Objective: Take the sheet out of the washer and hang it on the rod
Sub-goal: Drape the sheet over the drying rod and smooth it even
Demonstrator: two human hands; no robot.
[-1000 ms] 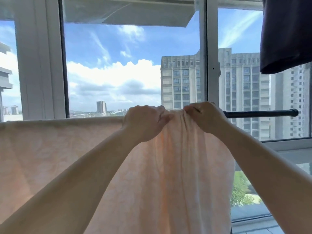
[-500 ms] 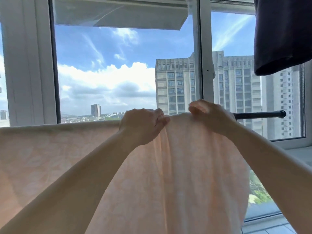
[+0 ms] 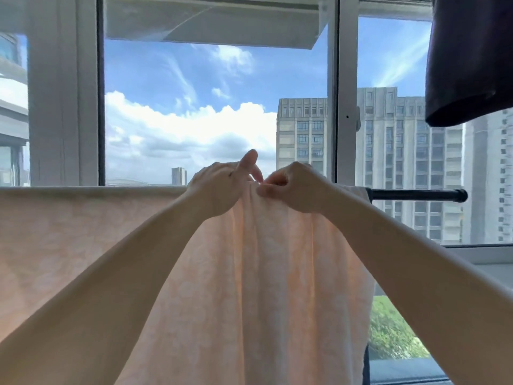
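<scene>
At the frame's centre, the left hand (image 3: pixel 219 187) and the right hand (image 3: pixel 294 187) pinch bunched folds of the thin peach patterned sheet (image 3: pixel 249 287) draped over the black metal rod (image 3: pixel 416 195), and should probably spread them sideways evenly.

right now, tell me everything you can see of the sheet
The sheet is pale peach, thin cloth with a faint whitish pattern, light glowing through it. It hangs over the black rod before the window, flat at the left, gathered into vertical folds at the middle. Both hands work its top edge: the right hand pinches it, the left hand rests there, thumb raised.
</scene>
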